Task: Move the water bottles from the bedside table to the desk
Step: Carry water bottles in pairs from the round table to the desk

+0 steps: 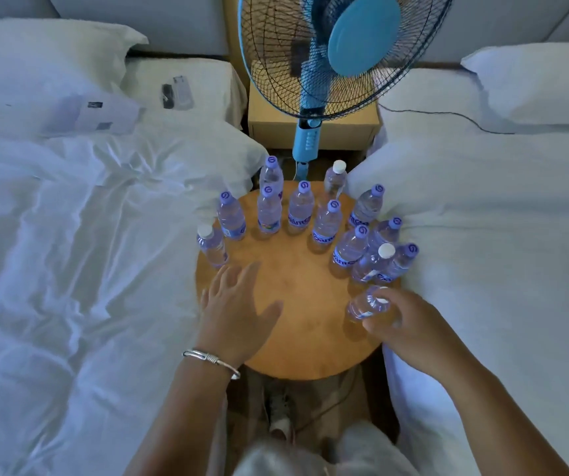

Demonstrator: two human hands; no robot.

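The right hand (pixel 410 324) gripped 1 clear plastic water bottle (pixel 369 305) over the round wooden bedside table (pixel 297 290) — the left hand (pixel 238 304) hovered open, holding nothing. Lifting carelessly could knock the crowded bottles (pixel 375 259) beside it — they stood very close.

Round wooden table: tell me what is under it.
Under the round wooden table, only dark floor, a shoe and a cable show at its near edge. The tabletop covers its base and everything else beneath.

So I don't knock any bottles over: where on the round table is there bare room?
Bare wood on the round table lies between the left hand and right hand, up to the bottle arc. Its far and right edges are crowded.
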